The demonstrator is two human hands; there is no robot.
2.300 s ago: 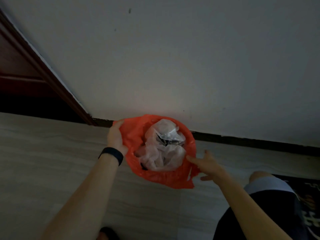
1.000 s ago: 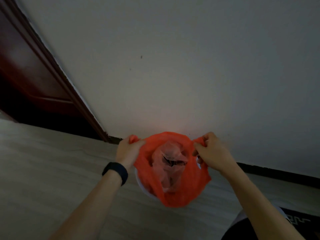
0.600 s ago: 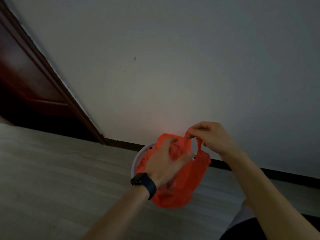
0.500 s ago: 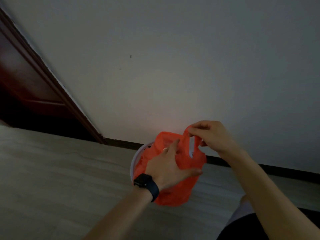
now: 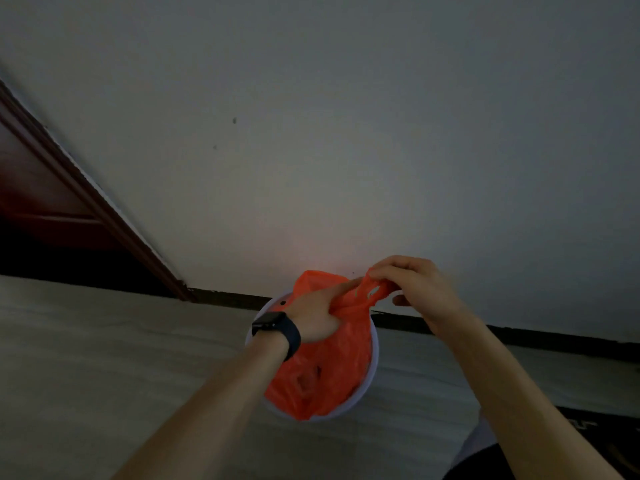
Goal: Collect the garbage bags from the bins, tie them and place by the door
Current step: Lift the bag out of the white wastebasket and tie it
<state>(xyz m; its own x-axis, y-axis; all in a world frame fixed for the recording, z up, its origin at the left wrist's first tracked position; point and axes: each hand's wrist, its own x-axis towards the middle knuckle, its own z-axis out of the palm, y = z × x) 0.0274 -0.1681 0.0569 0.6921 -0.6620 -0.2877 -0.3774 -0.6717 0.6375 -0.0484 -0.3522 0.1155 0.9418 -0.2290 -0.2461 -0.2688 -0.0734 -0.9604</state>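
Observation:
An orange garbage bag (image 5: pixel 325 379) sits in a round white bin (image 5: pixel 372 372) on the floor against the wall. The bag's top is gathered into a twisted neck. My left hand (image 5: pixel 317 315), with a dark watch on the wrist, grips the neck from the left. My right hand (image 5: pixel 414 282) pinches the bag's handles above the neck and holds them up and to the right. The contents are hidden inside the closed bag.
A white wall (image 5: pixel 346 133) rises behind the bin, with a dark skirting board (image 5: pixel 502 336) along its foot. A dark red door frame (image 5: pixel 104 216) and doorway stand at the left. Pale wood-look floor (image 5: pixel 104 358) spreads left; a dark patterned mat (image 5: pixel 588 427) lies at right.
The bag's mouth was open with both hands at its rim; the hands drew the handles together and my left hand has closed around the gathered neck.

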